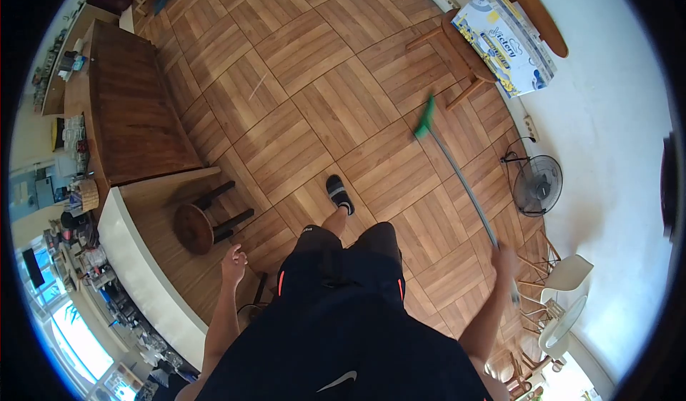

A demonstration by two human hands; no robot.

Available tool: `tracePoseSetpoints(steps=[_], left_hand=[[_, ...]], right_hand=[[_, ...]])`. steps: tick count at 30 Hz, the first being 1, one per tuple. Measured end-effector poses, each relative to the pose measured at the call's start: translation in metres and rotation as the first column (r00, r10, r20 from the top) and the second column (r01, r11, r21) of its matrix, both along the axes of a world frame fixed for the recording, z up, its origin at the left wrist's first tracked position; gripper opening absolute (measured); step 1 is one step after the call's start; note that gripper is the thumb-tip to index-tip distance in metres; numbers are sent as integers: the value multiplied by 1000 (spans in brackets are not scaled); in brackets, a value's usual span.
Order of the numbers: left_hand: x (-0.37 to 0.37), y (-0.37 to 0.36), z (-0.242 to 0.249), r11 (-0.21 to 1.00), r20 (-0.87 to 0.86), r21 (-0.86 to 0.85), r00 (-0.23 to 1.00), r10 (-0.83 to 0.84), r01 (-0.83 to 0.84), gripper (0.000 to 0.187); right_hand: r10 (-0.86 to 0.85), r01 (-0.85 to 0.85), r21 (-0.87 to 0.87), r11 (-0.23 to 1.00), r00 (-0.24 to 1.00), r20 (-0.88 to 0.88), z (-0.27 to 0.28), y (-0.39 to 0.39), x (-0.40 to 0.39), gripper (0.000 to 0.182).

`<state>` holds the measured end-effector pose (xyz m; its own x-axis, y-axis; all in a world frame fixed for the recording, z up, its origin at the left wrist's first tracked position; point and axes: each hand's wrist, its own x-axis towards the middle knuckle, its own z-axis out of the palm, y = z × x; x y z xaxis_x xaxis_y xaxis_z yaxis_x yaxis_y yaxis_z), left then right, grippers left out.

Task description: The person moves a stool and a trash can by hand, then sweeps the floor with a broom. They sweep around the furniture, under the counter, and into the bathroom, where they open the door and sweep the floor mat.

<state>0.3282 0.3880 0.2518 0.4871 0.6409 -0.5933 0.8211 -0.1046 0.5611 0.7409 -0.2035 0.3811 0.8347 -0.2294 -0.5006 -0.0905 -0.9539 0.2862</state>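
Note:
My right hand (504, 261) grips the grey handle of a broom (457, 176) whose green head (426, 118) rests on the wooden parquet floor (314, 93) ahead of me. My left hand (234, 261) hangs free at my side with fingers loosely apart, holding nothing, close to a round wooden stool (196, 226). I wear dark shorts and a black slipper (340, 193) on the forward foot.
A long wooden counter (132, 108) with a white edge runs along the left, cluttered shelves behind it. A wooden stool with a printed cardboard box (506, 40) stands at the far right. A floor fan (537, 184) and white chairs (564, 276) line the right wall.

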Motion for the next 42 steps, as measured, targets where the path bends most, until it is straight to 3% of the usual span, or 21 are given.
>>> tracePoseSetpoints(steps=[1, 3, 6, 8, 11, 13, 14, 17, 18, 19, 23, 25, 27, 29, 31, 36, 39, 41, 42], left_hand=[[6, 7, -4, 999, -11, -1, 999, -33, 33, 34], [29, 17, -5, 997, -35, -49, 998, -56, 54, 34], [62, 33, -1, 995, -4, -62, 997, -82, 81, 34], [74, 43, 3, 996, 44, -38, 996, -74, 76, 34], [67, 50, 17, 1000, 87, 3, 996, -24, 24, 34], [54, 50, 21, 999, 85, -15, 996, 34, -33, 35], [53, 50, 23, 999, 73, -14, 997, 36, -35, 34], [45, 43, 24, 999, 57, -23, 998, 40, -39, 34], [44, 47, 18, 999, 69, -20, 996, 48, -47, 34], [44, 47, 15, 998, 82, -14, 995, 61, -60, 34], [53, 43, 33, 983, 88, -17, 979, 182, -182, 35], [39, 42, 16, 959, 136, -81, 950, 280, -271, 36], [29, 40, -4, 981, 50, -32, 980, 191, -190, 36], [22, 40, -25, 987, 4, -45, 988, 157, -157, 36], [19, 38, -41, 975, -4, -117, 982, 187, -187, 37], [60, 45, -34, 931, -116, -283, 972, 206, -231, 35], [100, 49, -16, 923, -113, -310, 973, 202, -228, 35], [120, 55, -1, 926, -95, -312, 977, 190, -211, 36], [122, 59, -2, 928, -79, -319, 981, 174, -191, 36]], right_hand=[[-97, 96, -44, 994, 995, -30, 19, -13, -12, 25], [-99, 93, -135, 987, 994, -40, 32, -17, -31, 21], [-3, -10, -241, 970, 999, -52, -68, -41, -61, 18], [-32, 24, -179, 984, 999, -41, -102, -23, -73, 16], [130, -139, -87, 987, 987, -98, -85, 54, -66, 15], [129, -124, 40, 991, 977, -170, -77, 108, -49, 15], [186, -170, 121, 978, 974, -129, -83, 138, -39, 15], [312, -282, 383, 879, 950, -16, -168, 217, 4, 20], [292, -215, 457, 863, 951, -104, -180, 252, 26, 22], [287, -257, 481, 838, 958, 11, -193, 278, 37, 23], [322, -327, 527, 784, 941, 105, -160, 330, 66, 25], [356, -365, 507, 781, 927, 119, -135, 326, 73, 27], [389, -415, 412, 811, 909, 150, -105, 303, 75, 30], [341, -397, 477, 784, 918, 203, -109, 241, 69, 30], [198, -232, 328, 916, 971, 133, -48, 196, 61, 28], [-3, 3, -13, 1000, 1000, -24, 48, 76, 37, 26], [-117, 85, -244, 966, 986, -121, 11, 22, 41, 24], [-220, 199, -184, 963, 971, -99, -38, 18, 50, 25], [-278, 253, -186, 949, 953, -124, -88, 7, 55, 24]])
